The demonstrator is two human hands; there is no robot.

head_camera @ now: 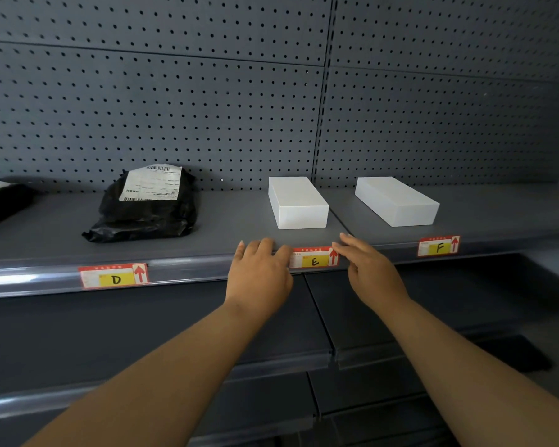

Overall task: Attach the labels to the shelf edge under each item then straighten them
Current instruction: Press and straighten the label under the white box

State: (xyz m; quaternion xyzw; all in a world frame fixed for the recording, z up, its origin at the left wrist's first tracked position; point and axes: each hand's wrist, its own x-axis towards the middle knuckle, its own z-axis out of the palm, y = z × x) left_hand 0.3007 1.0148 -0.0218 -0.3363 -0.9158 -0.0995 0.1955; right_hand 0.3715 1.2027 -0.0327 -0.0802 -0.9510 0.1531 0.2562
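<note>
Head view: label E [313, 258] seated in the shelf edge [188, 269] below a white box [299, 201], flanked by left hand [259, 275] and right hand [368, 269], fingers extended and relaxed, gripping nothing. Probably light, thin, easily bent card; best nudged at both ends.

We are looking at a dark grey pegboard back panel [175, 108] standing behind everything, a slotted upright [323, 101] dividing it into two bays. Lower down, we are seeing further dark shelves [162, 330] sitting beneath, one of them carrying a clear glossy front strip [29, 403] at far left.
</note>
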